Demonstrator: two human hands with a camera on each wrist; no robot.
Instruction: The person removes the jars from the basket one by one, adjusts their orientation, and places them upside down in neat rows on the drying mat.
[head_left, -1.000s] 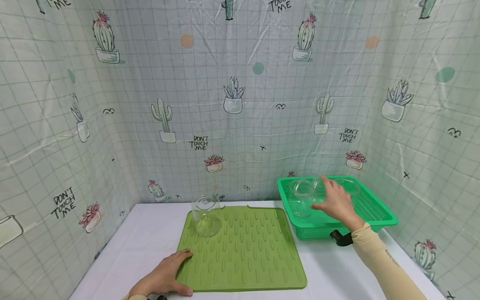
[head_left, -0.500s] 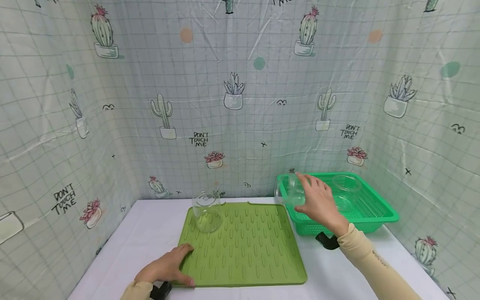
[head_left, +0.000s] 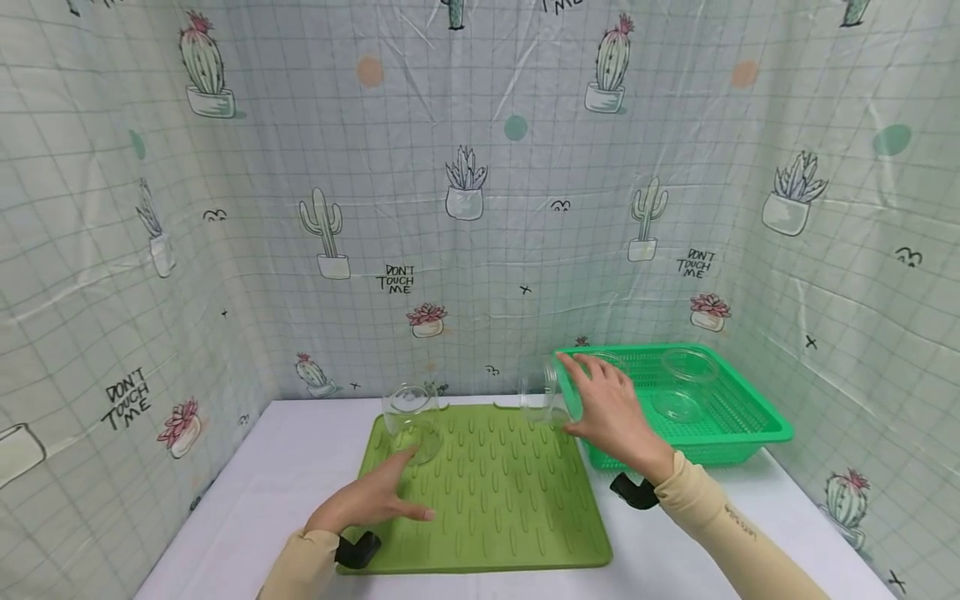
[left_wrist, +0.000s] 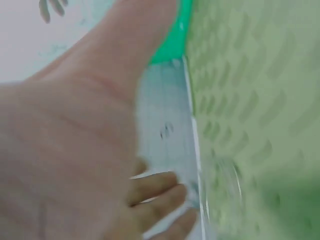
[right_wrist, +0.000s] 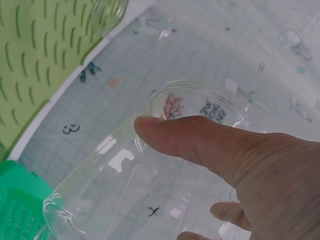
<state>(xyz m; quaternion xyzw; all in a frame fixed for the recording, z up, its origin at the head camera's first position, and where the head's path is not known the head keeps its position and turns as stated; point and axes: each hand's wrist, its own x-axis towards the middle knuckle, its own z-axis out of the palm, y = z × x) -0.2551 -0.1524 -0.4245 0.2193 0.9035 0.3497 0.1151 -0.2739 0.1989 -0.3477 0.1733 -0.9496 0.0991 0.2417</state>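
Nearest to me, on the left, a beige sleeve (head_left: 300, 562) runs up to a black curved fitting (head_left: 358, 550) at the wrist, and past it I have the person's left hand (head_left: 375, 496). Its thumb stands well away from the index finger, and my left wrist view shows the other fingers slightly parted, pinching nothing. The hand is over the left part of a flat green rectangular mat (head_left: 510, 508) with raised oblong ridges, which lies on a white-covered table (head_left: 315, 433).

Just beyond the fingertips, at the mat's far left corner, a clear cylindrical jar (head_left: 411, 421) stands on the ridges; I cannot tell whether the fingers touch it.

On the right, the person's right hand (head_left: 611, 412) holds a transparent round container (head_left: 536, 398) on its side, above the mat's far right corner and beside the basket. Thumb and fingers grip it from opposite sides; in my right wrist view the thumb lies against the clear wall.

Farther right sits a bright green perforated plastic basket (head_left: 690, 454), with a clear round tub (head_left: 684, 387) inside. Behind everything hangs a pale gridded curtain (head_left: 487, 250) printed with potted cacti.
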